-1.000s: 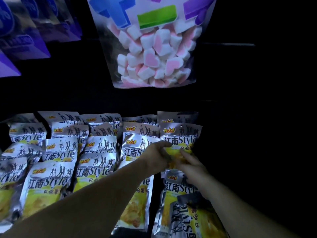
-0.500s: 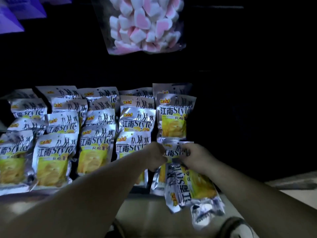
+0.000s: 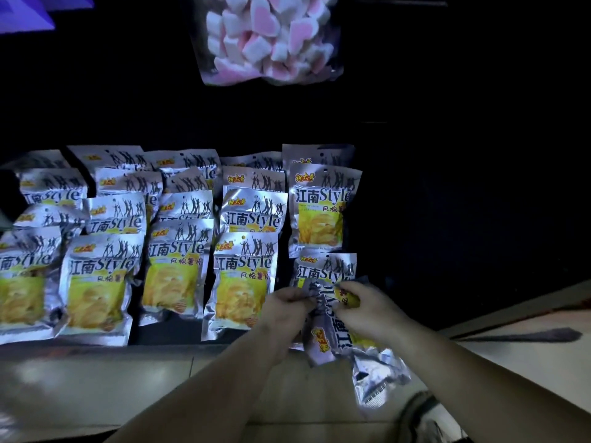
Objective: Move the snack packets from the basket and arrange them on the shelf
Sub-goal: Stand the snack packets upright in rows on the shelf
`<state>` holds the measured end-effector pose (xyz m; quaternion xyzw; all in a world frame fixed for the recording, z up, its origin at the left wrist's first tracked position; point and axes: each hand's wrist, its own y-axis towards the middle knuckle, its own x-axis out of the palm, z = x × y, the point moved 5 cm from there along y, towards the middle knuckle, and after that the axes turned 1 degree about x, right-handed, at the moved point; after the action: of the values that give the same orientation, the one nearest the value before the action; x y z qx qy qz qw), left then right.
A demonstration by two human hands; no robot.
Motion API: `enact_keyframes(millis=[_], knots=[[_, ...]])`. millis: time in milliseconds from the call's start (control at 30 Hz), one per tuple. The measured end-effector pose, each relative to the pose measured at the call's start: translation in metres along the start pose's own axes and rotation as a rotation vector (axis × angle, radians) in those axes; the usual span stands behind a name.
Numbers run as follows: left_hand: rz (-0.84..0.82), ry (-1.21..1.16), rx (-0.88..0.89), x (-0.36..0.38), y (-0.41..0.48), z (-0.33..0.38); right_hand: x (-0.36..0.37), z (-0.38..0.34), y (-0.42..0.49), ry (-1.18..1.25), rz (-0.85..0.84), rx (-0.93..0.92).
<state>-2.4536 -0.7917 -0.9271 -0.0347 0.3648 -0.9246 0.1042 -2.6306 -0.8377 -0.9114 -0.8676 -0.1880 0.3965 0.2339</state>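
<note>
Nearest us, at 5 o'clock in the frame, a dark rounded shape [image 3: 422,414] sits low over the pale tiled floor [image 3: 96,385]; we cannot tell what it is. Both forearms reach in from 6 and 4 o'clock and meet just right of centre.

The left hand [image 3: 286,306] has its fingers curled and pinches the upper edge of a bunch of snack packets [image 3: 331,334]. The right hand [image 3: 371,311], at its 3 o'clock, has fingers and thumb clamped on the same bunch from the other side. The bunch is crumpled, its printing turned sideways, and its silver tail hangs toward 5 o'clock over the floor, in front of the shelf. We cannot tell how many packets it holds.

Beyond the hands lies the dark shelf [image 3: 166,335]. At 12 o'clock from the hands, the front packet [image 3: 323,270] of the right-hand column lies partly hidden by the bunch, and a second packet [image 3: 323,212] lies behind it. From 9 to 11 o'clock of the hands, the shelved packets [image 3: 240,276] overlap in columns, silver with yellow windows.

Farthest, at 12 o'clock of the frame, we see a clear bag of pink-and-white marshmallows [image 3: 268,43], and at 11 o'clock purple packs [image 3: 22,17].
</note>
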Motion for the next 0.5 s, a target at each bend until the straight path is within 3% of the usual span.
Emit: enact_keyframes(millis=[100,233,333,433,500], knots=[[0.021,-0.178,0.029,-0.005,0.011,0.024,-0.012,-0.022,-0.002,-0.017,0.065,-0.228],[-0.103,-0.238,0.047,0.003,0.013,0.04,-0.005,-0.034,-0.012,-0.231,-0.028,-0.396],[-0.091,-0.04,0.02,0.007,0.01,0.023,0.005,-0.011,-0.013,-0.29,-0.031,-0.378],[0.145,0.494,0.189,-0.004,0.013,0.018,0.001,0.001,-0.014,-0.162,-0.071,-0.32],[0.108,0.557,0.179,-0.003,0.015,0.009,-0.002,0.004,-0.012,-0.096,-0.101,-0.283]])
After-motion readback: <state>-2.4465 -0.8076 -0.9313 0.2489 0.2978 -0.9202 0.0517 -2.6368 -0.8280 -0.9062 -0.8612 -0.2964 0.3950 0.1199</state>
